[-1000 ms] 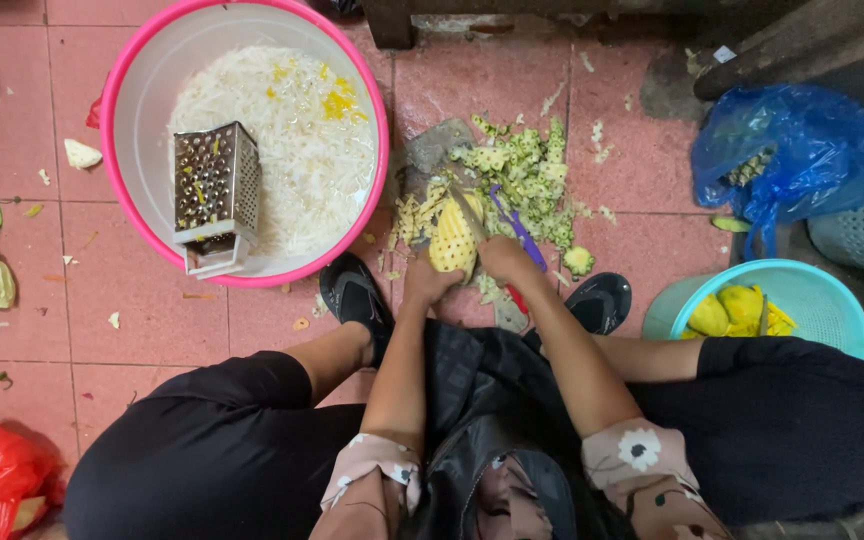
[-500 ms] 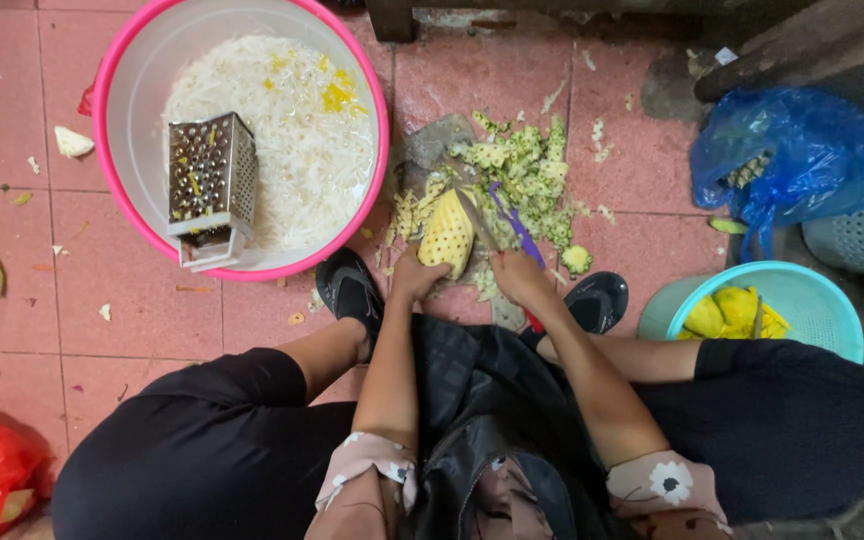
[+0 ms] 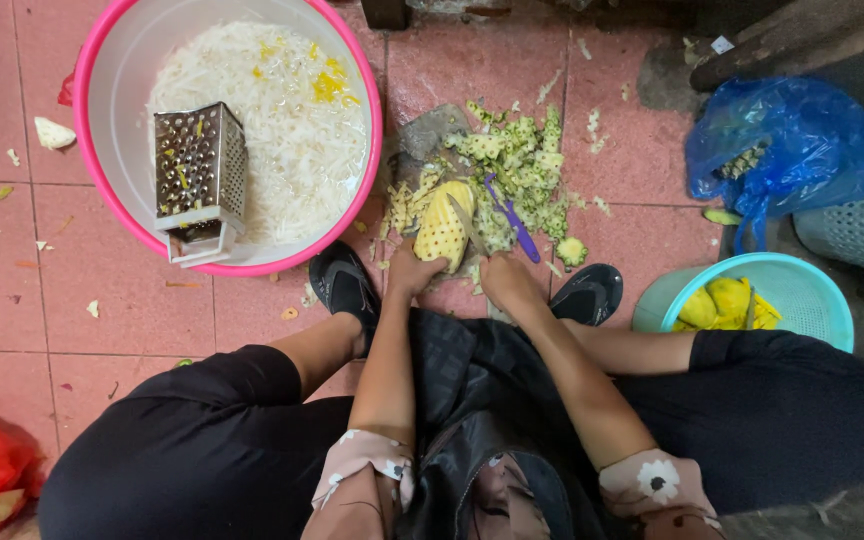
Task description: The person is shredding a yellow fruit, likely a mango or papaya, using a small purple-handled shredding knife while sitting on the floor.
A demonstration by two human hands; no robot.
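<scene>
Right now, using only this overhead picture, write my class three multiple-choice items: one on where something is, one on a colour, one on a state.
1. Where does the metal box grater stand?
A. In the pink-rimmed basin
B. In the turquoise basket
C. On the blue bag

2. What colour is the handle of the knife?
A. Red
B. Purple
C. White

3. In what state is the pineapple under the left hand?
A. Whole with leaves
B. Partly peeled
C. Diced

Answers: 1 A, it stands among the white shreds; 2 B, the handle beyond the right hand is purple; 3 B, yellow flesh shows and green peelings lie around it.
</scene>
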